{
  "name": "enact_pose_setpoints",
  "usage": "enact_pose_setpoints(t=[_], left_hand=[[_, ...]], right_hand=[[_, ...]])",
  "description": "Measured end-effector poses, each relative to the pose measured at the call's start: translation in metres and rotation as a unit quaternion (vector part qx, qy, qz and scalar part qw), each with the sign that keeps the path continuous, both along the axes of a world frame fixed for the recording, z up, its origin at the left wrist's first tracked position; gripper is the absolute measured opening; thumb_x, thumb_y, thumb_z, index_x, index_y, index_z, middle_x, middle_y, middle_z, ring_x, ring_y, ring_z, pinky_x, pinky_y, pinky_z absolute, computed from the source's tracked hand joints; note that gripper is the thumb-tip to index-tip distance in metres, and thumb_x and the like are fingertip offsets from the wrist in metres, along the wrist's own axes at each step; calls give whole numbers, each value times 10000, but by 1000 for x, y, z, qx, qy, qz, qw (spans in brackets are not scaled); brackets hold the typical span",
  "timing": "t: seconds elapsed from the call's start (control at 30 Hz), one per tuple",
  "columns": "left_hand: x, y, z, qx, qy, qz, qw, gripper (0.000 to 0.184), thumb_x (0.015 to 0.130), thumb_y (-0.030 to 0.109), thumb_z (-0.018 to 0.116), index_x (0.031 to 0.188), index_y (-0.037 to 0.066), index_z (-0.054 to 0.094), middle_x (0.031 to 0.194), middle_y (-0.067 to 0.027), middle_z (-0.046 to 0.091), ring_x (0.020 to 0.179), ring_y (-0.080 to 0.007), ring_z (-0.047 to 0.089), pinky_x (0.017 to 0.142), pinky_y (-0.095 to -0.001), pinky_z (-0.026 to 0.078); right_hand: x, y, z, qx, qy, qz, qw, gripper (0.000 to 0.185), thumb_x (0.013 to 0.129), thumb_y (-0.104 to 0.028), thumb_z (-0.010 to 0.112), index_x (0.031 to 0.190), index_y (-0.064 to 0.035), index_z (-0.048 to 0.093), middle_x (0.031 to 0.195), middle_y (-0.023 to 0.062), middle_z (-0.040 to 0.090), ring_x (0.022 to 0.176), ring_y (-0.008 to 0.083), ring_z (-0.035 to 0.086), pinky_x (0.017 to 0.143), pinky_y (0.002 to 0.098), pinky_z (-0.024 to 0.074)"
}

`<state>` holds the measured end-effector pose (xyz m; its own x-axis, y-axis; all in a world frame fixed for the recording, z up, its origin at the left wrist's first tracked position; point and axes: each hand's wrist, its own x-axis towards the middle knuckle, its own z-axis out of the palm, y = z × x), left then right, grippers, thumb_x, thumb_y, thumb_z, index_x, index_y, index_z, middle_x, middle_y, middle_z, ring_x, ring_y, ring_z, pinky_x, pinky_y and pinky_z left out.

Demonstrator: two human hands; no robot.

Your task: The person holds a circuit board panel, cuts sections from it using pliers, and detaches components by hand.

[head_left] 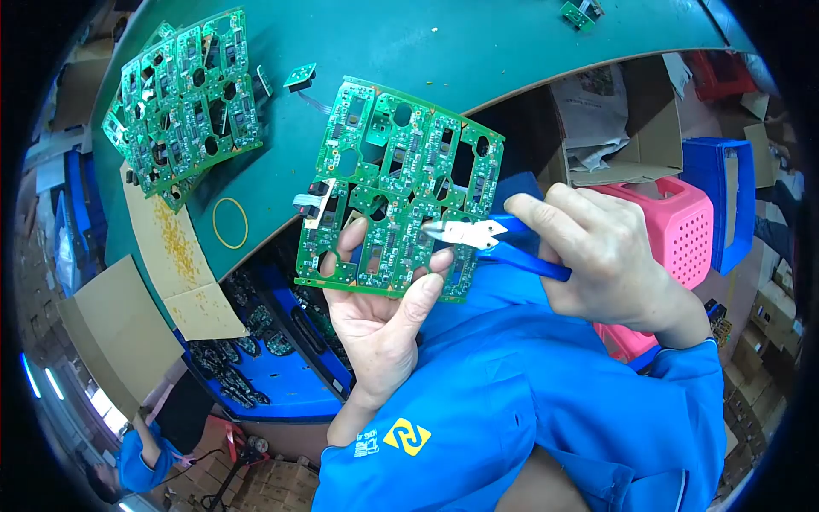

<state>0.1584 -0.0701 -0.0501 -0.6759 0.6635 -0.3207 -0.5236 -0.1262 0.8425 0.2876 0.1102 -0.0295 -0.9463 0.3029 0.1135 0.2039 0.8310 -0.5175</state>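
Observation:
A green circuit board panel [409,160] with several cutouts is held tilted up by my left hand [373,337], its fingers behind the lower edge and the thumb in front. My right hand [597,243] is closed round the blue handles of a pair of side cutters [490,237]. The tips of the cutters reach the panel's lower middle, over a cutout; whether the jaws bite on anything I cannot make out. From the panel's left side sticks a small white connector with a cable [311,201]. A small green board on a wire [300,77] lies just past the upper left corner.
Stacked circuit board panels [183,102] lie on the green table [358,34] at left, near a yellow rubber band [230,224]. Orange scraps cover a cardboard flap [183,256]. Below stands a blue bin [256,375] of boards. A pink stool [682,226] and cardboard box [644,128] are right.

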Motion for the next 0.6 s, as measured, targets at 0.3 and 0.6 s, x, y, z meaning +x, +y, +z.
enact_pose_setpoints(t=[0.3, 0.6], left_hand=[[-1, 2, 3, 8, -24, 11, 1000, 767, 827, -197, 605, 1443, 125, 279, 1274, -180, 551, 1026, -275, 684, 940, -372, 556], [-2, 5, 6, -13, -52, 18, 998, 795, 821, -135, 626, 1486, 122, 274, 1296, -156, 569, 992, -244, 699, 937, -340, 551]], right_hand=[[0, 4, 1, -24, 10, -24, 999, 521, 568, 39, 678, 1082, -42, 664, 704, 6, 497, 541, 143, 427, 487, 275, 357], [-2, 5, -1, 21, 2, 0, 1000, 550, 601, -11, 672, 1146, -47, 608, 894, 61, 517, 716, 203, 451, 657, 315, 392]])
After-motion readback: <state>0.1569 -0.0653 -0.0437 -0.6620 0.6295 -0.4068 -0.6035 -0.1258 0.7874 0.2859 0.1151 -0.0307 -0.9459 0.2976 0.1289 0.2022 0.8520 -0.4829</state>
